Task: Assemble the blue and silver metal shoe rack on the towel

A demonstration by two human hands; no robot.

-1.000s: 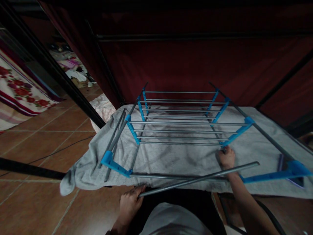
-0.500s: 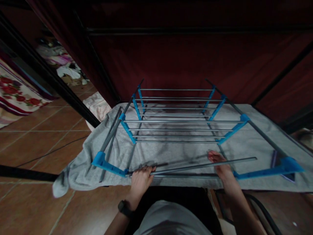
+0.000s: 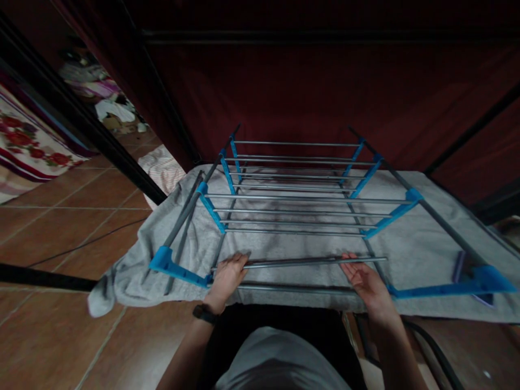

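Note:
A loose grey metal rod (image 3: 292,263) lies roughly level above the grey cloth, inside the near end of a blue-and-grey drying rack (image 3: 309,198). My left hand (image 3: 231,275), with a dark watch on its wrist, is closed over the rod's left part. My right hand (image 3: 365,279) has its palm turned inward and its fingers curled at the rod, whose right end sticks out past them. Closer to me, a fixed crossbar (image 3: 298,288) joins the rack's blue corner brackets (image 3: 179,268). Several rods of the rack run across behind both hands.
Grey cloth (image 3: 430,227) covers the surface under the rack. More grey tubes (image 3: 184,238) lie at its left. A dark flat object with a purple edge (image 3: 459,266) rests at the right. Dark red panels (image 3: 309,97) stand behind, and a cable (image 3: 89,238) crosses the tiled floor.
The loose rod has swung from slanting to nearly level and shifted away from the near crossbar. My left hand has moved forward with it, and my right fingers have come onto the rod.

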